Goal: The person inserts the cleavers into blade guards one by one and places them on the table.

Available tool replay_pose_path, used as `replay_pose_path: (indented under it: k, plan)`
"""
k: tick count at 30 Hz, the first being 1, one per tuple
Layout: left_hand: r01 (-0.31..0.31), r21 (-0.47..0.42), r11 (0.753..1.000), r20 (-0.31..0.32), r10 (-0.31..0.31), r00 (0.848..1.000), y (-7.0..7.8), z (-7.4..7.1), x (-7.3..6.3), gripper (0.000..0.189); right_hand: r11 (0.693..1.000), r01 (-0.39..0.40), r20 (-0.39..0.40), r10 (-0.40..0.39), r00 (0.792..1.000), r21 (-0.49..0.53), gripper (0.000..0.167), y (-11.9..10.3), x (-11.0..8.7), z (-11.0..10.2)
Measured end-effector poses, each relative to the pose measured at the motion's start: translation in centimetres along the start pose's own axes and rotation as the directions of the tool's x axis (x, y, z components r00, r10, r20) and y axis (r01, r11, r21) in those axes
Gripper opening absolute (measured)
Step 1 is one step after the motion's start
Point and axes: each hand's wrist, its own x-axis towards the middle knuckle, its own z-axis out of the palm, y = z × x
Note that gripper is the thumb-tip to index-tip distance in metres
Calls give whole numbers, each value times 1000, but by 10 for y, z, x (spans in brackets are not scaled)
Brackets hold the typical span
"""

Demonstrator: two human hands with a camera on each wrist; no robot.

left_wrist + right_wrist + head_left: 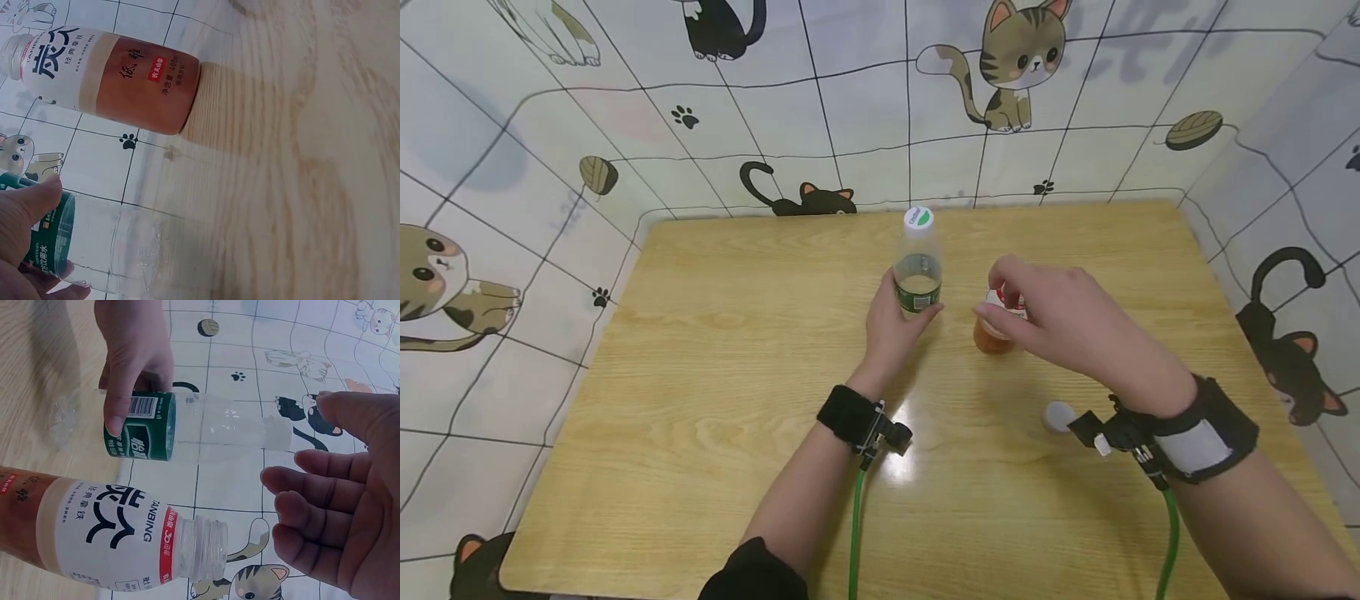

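My left hand (895, 325) grips a clear plastic bottle (917, 254) with a green label and a white cap. In the right wrist view, the thumb of that hand lies across the green label (140, 428). Just to the right stands a bottle of brown drink (150, 87) with a white label. Its threaded neck (206, 547) is bare, with no cap on it. Over this bottle hovers my right hand (1060, 321), its fingers loosely bent. The right wrist view shows nothing between those fingers and a gap between them and both bottles.
On the wooden table (715, 375), a white cap (1059, 416) lies near my right wrist. A sheet (865, 108) printed with cats hangs behind and beside the table. Green cables (856, 533) run from the wrist cameras.
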Motion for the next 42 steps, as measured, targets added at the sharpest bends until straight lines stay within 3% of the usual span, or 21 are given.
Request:
replay_pose_path:
  k: [6,14,22,28,32,42]
  plan:
    - [-47,48,998,-5,47,999,4,-2,-8,73,998,-43,-74,46,996,45,27,0,7,-1]
    - [-141,146,979,18,140,990,21,-9,-25,76,986,-120,-170,138,976,115,41,-2,7,-3]
    - [-266,263,927,5,274,962,35,-17,-43,76,988,-98,-219,123,968,120,42,-5,4,-4]
    - [-310,327,893,-27,337,941,40,-22,-53,75,993,-62,-269,86,959,99,32,-7,4,-1]
    - [-307,350,885,-47,344,938,42,-26,-59,78,991,-71,-267,99,959,113,27,-7,4,0]
    - [-265,399,878,-34,303,952,39,-29,-70,83,980,-100,-191,132,973,169,26,-9,3,5]
